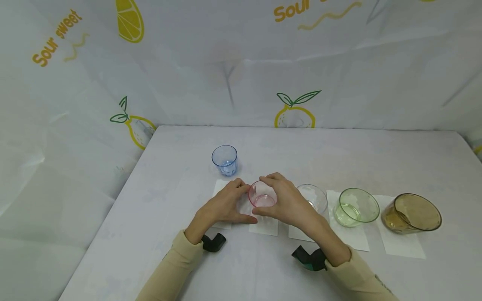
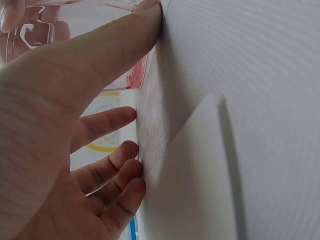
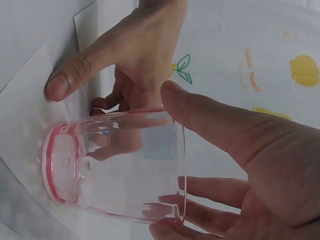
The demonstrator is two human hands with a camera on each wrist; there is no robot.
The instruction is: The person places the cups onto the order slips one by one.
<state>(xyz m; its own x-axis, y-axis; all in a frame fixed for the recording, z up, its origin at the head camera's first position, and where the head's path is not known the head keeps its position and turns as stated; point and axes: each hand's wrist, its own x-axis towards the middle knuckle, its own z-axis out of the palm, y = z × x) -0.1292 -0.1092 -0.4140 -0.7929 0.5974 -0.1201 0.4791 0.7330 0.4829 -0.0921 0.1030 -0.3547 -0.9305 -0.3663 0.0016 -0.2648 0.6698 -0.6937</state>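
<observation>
A pink-tinted glass (image 1: 262, 195) stands upright on a white paper piece (image 1: 264, 229) in the head view. My right hand (image 1: 291, 204) holds it near the rim, thumb on one side and fingers on the other, as the right wrist view shows with the glass (image 3: 125, 172) and its pink base. To its left, my left hand (image 1: 225, 204) is spread with relaxed fingers around that side. In the left wrist view, the left thumb (image 2: 120, 37) reaches down to the surface close by the glass base; whether it touches the glass, I cannot tell.
A blue glass (image 1: 225, 159) stands behind the left hand. Right of the pink glass are a clear glass (image 1: 315, 195), partly hidden by the right hand, a green glass (image 1: 355, 207) and a larger amber glass (image 1: 410, 214). Another paper piece (image 1: 223, 225) lies under the left hand.
</observation>
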